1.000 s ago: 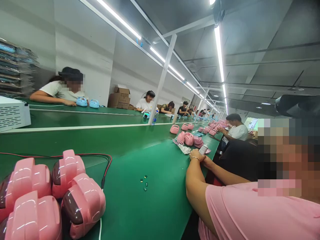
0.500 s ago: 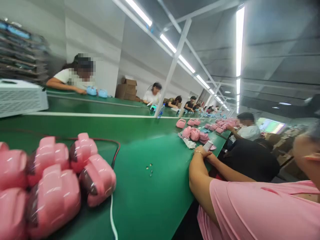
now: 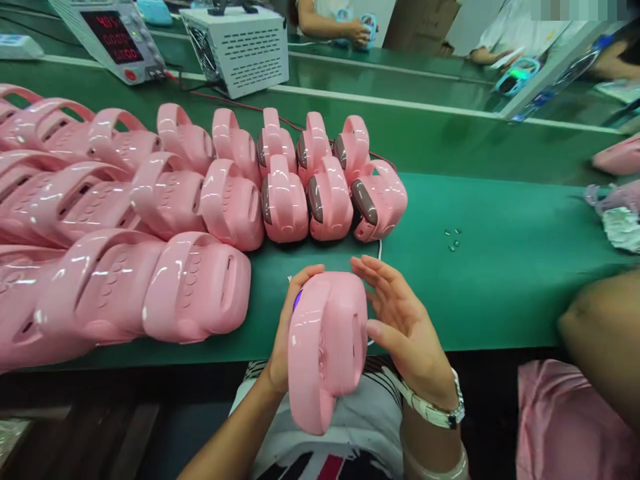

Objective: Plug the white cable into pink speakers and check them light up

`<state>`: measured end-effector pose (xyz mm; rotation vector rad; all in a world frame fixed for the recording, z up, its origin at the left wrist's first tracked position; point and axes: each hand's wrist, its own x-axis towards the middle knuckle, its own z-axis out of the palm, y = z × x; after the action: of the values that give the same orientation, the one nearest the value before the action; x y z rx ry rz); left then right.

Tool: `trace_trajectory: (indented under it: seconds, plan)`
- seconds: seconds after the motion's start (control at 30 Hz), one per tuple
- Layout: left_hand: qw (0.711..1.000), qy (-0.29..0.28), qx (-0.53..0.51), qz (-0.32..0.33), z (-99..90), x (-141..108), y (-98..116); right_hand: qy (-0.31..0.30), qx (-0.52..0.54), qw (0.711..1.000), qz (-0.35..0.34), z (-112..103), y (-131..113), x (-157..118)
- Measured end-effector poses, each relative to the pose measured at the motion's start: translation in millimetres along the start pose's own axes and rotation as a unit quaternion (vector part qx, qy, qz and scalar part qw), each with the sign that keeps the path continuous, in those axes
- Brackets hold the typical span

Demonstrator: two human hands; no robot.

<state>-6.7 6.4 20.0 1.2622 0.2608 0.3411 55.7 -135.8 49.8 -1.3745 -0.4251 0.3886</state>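
Note:
A glossy pink device with a loop handle (image 3: 345, 333) is held up in front of my body at the bench's front edge. My left hand (image 3: 284, 333) grips its left side, fingers mostly hidden behind it; a small purple glow shows there. My right hand (image 3: 407, 327), with a white-banded watch on the wrist, is at the device's right side, fingers spread and thumb tip close to its edge; whether it touches is unclear. Beyond, rows of similar pink devices (image 3: 233, 200) cover the left of the green bench (image 3: 475, 300), some with dark front panels.
A power supply with red digits (image 3: 113, 40) and a white vented box (image 3: 240, 50) stand at the back left. Tiny pieces (image 3: 453, 240) lie right of centre. A person's arm (image 3: 605, 327) is close at the right. Crumpled white wrapping (image 3: 623, 227) lies at the far right.
The view has swung left and down from the bench's length and a neighbouring person in pink. My hands and the pink device between them are now in view.

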Motion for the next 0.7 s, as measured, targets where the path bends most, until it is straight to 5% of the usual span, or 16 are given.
trace_trajectory:
  seconds: [0.13,0.4,0.7]
  plan:
    - [0.997,-0.034,-0.062,-0.021,2.9,0,11,-0.078,0.069,0.993,0.053,11,0,-5]
    - [0.989,-0.046,-0.129,-0.055,3.1,-4,18,-0.080,0.084,0.991,0.067,12,-5,-5]
    - [0.969,-0.103,-0.213,-0.068,-0.5,-2,4,-0.088,-0.008,0.995,0.048,5,-12,-4]
